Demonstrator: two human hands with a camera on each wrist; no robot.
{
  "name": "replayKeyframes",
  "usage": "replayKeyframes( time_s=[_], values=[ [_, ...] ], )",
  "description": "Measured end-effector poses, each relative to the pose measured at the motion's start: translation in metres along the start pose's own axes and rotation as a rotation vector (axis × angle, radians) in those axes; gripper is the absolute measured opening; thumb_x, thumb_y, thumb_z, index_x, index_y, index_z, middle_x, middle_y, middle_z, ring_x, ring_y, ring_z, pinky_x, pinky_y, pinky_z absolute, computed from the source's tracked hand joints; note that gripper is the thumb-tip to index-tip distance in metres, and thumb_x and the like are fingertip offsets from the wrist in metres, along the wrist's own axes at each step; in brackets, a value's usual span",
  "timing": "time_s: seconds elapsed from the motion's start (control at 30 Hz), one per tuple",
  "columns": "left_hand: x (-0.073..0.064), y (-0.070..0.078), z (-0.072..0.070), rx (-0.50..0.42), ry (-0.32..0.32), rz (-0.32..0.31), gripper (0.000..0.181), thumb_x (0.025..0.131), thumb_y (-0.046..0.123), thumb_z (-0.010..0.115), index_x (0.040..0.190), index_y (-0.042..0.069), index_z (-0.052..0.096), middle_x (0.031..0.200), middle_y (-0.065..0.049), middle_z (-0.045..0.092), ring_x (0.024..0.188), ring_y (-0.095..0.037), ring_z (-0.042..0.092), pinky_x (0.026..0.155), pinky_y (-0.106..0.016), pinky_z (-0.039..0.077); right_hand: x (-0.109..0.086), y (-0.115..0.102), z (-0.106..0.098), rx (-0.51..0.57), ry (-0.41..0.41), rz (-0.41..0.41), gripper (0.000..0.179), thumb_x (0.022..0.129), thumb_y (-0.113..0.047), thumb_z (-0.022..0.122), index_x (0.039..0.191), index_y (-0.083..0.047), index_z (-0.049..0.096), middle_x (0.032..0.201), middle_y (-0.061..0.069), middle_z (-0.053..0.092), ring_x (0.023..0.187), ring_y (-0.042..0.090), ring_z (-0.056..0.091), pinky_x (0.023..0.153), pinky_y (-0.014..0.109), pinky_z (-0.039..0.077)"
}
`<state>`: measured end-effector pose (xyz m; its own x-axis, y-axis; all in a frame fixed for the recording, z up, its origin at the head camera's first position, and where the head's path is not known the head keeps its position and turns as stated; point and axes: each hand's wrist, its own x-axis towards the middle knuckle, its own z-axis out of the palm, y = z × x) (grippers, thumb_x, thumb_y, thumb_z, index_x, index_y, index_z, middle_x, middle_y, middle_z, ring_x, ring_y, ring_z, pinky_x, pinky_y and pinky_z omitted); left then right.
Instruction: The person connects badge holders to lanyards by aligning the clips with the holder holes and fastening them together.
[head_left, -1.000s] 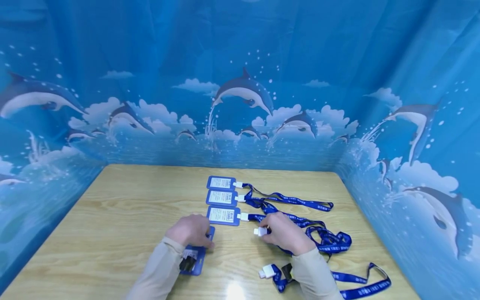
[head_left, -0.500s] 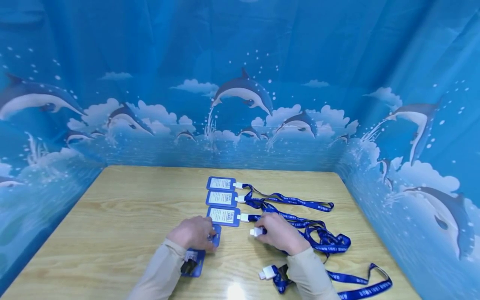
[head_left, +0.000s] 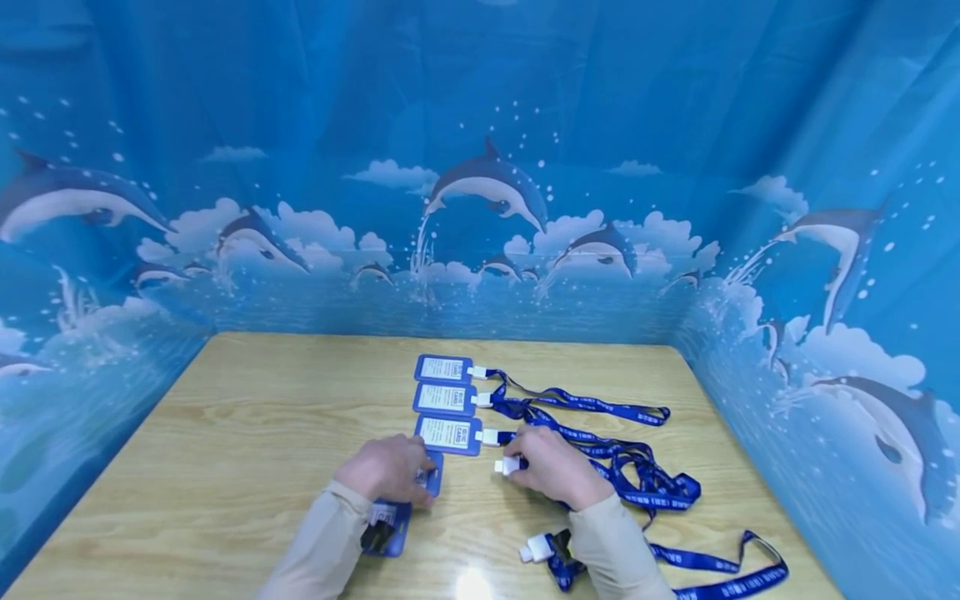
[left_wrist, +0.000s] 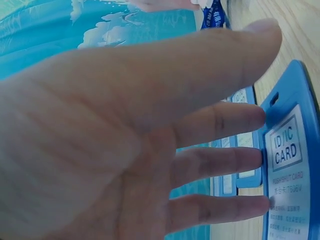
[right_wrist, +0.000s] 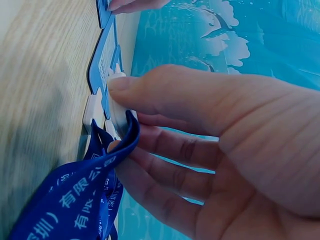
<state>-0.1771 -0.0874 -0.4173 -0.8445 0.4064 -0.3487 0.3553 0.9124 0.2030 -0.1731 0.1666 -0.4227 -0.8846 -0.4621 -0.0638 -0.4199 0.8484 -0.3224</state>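
Observation:
My left hand reaches over a blue badge holder. In the left wrist view its fingers are straight, their tips at the long edge of that badge holder, with the thumb held apart. My right hand pinches a white plastic clip on a blue lanyard, between thumb and fingers. The clip points left, a short gap from the badge holder by my left hand. Just beyond lies a badge holder joined to its own lanyard by a white clip.
Farther back lie two more badge holders, one behind the other, with lanyards trailing right. Another badge holder is partly hidden near my left sleeve. A loose lanyard with a white clip lies front right. Dolphin-print curtains surround the table.
My left hand has shifted slightly right, and the badge holder under it has slid right. My right hand has carried the white clip a little left.

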Motion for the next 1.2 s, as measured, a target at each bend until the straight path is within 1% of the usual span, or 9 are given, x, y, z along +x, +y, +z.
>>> replayKeyframes(
  time_s=[0.2,0.33,0.43,0.53,0.67,0.8,0.9,1.03,1.2],
  values=[
    [-0.002,-0.002,-0.001,-0.087,-0.012,-0.012,0.056,0.076,0.045,0.085,0.124,0.020,0.072,0.118,-0.004,0.071,0.097,-0.021,0.065,0.092,-0.051,0.056,0.001,0.001,0.002,-0.008,-0.002,0.004,0.032,0.080,-0.014,0.085,0.110,-0.007,0.077,0.105,0.004,0.071,0.094,0.018,0.066,0.081,0.033,0.060],
    [-0.002,-0.001,-0.002,-0.075,-0.006,-0.007,0.051,0.075,0.045,0.085,0.119,0.021,0.074,0.124,-0.004,0.070,0.104,-0.024,0.066,0.094,-0.052,0.055,0.002,0.001,0.002,0.001,-0.012,0.015,0.032,0.080,-0.015,0.085,0.110,-0.007,0.077,0.105,0.004,0.072,0.093,0.018,0.066,0.080,0.033,0.060],
    [-0.002,0.000,-0.001,-0.065,-0.009,0.005,0.050,0.077,0.045,0.084,0.120,0.021,0.074,0.125,-0.005,0.067,0.105,-0.024,0.065,0.094,-0.049,0.056,0.003,0.001,0.002,0.005,-0.021,0.021,0.032,0.081,-0.015,0.085,0.111,-0.007,0.077,0.106,0.005,0.072,0.094,0.018,0.067,0.081,0.033,0.060],
    [-0.001,0.002,0.000,-0.060,-0.010,0.029,0.051,0.078,0.043,0.084,0.122,0.021,0.074,0.125,-0.006,0.066,0.105,-0.024,0.062,0.094,-0.047,0.056,0.003,0.002,0.003,0.015,-0.027,0.023,0.032,0.080,-0.015,0.085,0.110,-0.007,0.077,0.108,0.006,0.073,0.094,0.018,0.067,0.080,0.032,0.061],
    [0.000,0.004,0.002,-0.070,-0.009,0.040,0.052,0.077,0.043,0.085,0.123,0.020,0.074,0.122,-0.005,0.065,0.103,-0.022,0.059,0.090,-0.045,0.057,0.004,0.002,0.003,0.035,-0.034,0.031,0.032,0.079,-0.015,0.086,0.109,-0.007,0.077,0.108,0.006,0.074,0.091,0.016,0.068,0.077,0.030,0.061],
    [0.000,0.006,0.004,-0.060,-0.003,0.066,0.053,0.077,0.043,0.084,0.124,0.021,0.073,0.120,-0.005,0.064,0.102,-0.023,0.059,0.089,-0.044,0.058,0.004,0.002,0.006,0.041,-0.035,0.032,0.031,0.079,-0.015,0.086,0.107,-0.008,0.078,0.107,0.005,0.075,0.091,0.015,0.068,0.077,0.029,0.060],
    [0.000,0.007,0.005,-0.048,0.004,0.082,0.054,0.077,0.043,0.084,0.125,0.021,0.073,0.123,-0.005,0.063,0.105,-0.024,0.059,0.090,-0.045,0.058,0.004,0.002,0.009,0.044,-0.032,0.019,0.030,0.079,-0.015,0.086,0.106,-0.007,0.078,0.106,0.006,0.075,0.092,0.016,0.068,0.079,0.030,0.060],
    [0.001,0.008,0.006,-0.036,-0.002,0.078,0.055,0.078,0.044,0.084,0.127,0.023,0.072,0.128,-0.005,0.062,0.108,-0.025,0.060,0.093,-0.046,0.057,0.005,0.003,0.010,0.052,-0.035,0.011,0.030,0.079,-0.014,0.086,0.107,-0.007,0.078,0.108,0.007,0.075,0.096,0.019,0.069,0.083,0.033,0.061],
    [0.000,0.009,0.004,-0.048,-0.010,0.066,0.060,0.079,0.044,0.083,0.132,0.019,0.068,0.138,-0.007,0.062,0.123,-0.029,0.059,0.105,-0.051,0.051,0.004,0.003,0.010,0.059,-0.027,-0.002,0.030,0.079,-0.014,0.086,0.107,-0.007,0.078,0.110,0.007,0.075,0.100,0.022,0.070,0.086,0.035,0.061]
  ],
)
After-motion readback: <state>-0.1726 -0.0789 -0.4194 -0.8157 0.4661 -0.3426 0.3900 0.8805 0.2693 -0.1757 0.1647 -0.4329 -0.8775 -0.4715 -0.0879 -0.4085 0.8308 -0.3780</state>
